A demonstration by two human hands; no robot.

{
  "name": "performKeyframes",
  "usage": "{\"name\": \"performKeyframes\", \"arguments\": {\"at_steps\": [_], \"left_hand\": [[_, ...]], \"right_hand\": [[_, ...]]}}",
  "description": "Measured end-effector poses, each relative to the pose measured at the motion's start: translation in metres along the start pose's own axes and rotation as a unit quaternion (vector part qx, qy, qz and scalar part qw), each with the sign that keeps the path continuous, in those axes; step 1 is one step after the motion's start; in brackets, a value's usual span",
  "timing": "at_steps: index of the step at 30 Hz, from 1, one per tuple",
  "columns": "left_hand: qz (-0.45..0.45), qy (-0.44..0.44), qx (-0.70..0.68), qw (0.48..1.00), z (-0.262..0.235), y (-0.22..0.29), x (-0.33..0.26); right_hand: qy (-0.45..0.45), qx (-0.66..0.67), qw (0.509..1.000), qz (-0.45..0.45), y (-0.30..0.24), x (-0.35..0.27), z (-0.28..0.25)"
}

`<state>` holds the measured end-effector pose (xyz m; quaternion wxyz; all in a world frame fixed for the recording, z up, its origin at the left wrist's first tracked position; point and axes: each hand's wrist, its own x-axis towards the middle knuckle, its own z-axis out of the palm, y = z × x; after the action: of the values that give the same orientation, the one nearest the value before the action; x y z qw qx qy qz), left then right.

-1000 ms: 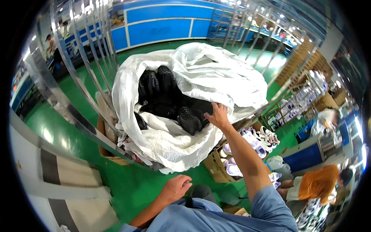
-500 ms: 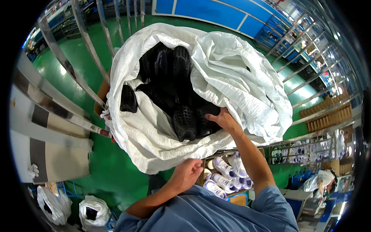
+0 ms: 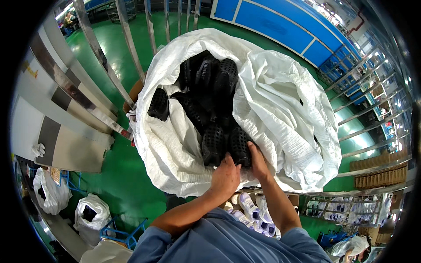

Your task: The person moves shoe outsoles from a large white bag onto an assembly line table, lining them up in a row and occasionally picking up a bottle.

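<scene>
A big white woven sack (image 3: 175,173) stands with its mouth rolled back, holding several black sole-shaped shoe pieces with rows of holes. At its near side, my right hand (image 3: 258,161) grips the right edge of one black shoe piece (image 3: 240,144), thumb on top. My left hand (image 3: 225,176) is closed at the near end of that same piece, fingertips against it. Just left of it lies another black shoe piece (image 3: 213,142), close to my left fingertips. Apart from the pile, a single black shoe piece (image 3: 158,105) rests on the sack's left fold.
Metal rails (image 3: 103,57) surround the sack on the left, with more on the right. Below my right forearm sits a box of white and purple shoes (image 3: 250,208). Smaller white sacks (image 3: 93,215) stand at lower left. A person (image 3: 353,246) is at lower right.
My left hand has risen from the sack's near rim onto the black shoe piece. My right hand has drawn nearer with that piece, whose holed face now shows. The view has shifted.
</scene>
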<state>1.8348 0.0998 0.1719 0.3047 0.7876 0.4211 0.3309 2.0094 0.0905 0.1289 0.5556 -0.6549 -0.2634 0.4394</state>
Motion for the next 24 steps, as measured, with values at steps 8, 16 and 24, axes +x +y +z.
{"name": "performKeyframes", "arguments": {"at_steps": [8,16,24], "left_hand": [[0.012,-0.166,0.142,0.976,-0.021,0.001,0.001],[-0.042,0.014,-0.005,0.999,-0.089,-0.039,0.013],[-0.077,-0.043,-0.016,0.996,-0.061,-0.036,0.032]], "right_hand": [[0.025,-0.249,0.965,-0.076,-0.017,-0.020,-0.003],[0.056,-0.103,0.993,0.007,-0.043,-0.030,-0.005],[-0.082,-0.181,0.973,-0.121,-0.046,-0.046,0.006]]}}
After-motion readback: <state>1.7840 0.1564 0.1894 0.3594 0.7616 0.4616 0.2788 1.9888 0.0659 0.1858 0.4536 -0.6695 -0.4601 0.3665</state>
